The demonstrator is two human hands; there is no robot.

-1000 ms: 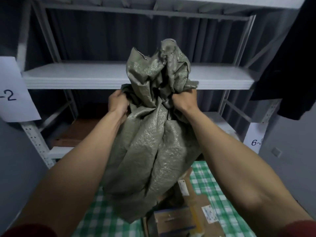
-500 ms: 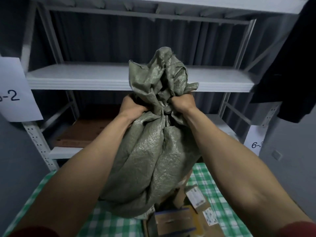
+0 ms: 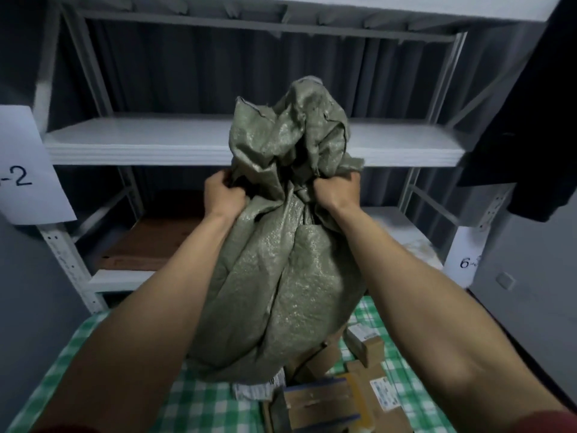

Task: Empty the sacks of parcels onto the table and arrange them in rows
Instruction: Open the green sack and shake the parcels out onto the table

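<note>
A grey-green woven sack (image 3: 281,276) hangs upside down in the middle of the view, its bunched end sticking up above my fists. My left hand (image 3: 223,195) grips the sack's fabric on its left side. My right hand (image 3: 335,190) grips the bunched fabric on the right, at the same height. Under the sack's lower opening, several cardboard parcels (image 3: 340,398) with white labels lie in a heap on the green-and-white checked table (image 3: 199,404). The sack hides part of the heap.
White metal shelving (image 3: 156,142) stands behind the table, with a brown flat box (image 3: 150,245) on its lower shelf. Paper labels hang on the shelf posts at left (image 3: 28,170) and right (image 3: 465,260). A dark garment (image 3: 530,120) hangs at the upper right.
Both hands have lowered the sack a little and my left hand has shifted its grip on the fabric. More parcels lie on the table below the sack, and more tablecloth shows.
</note>
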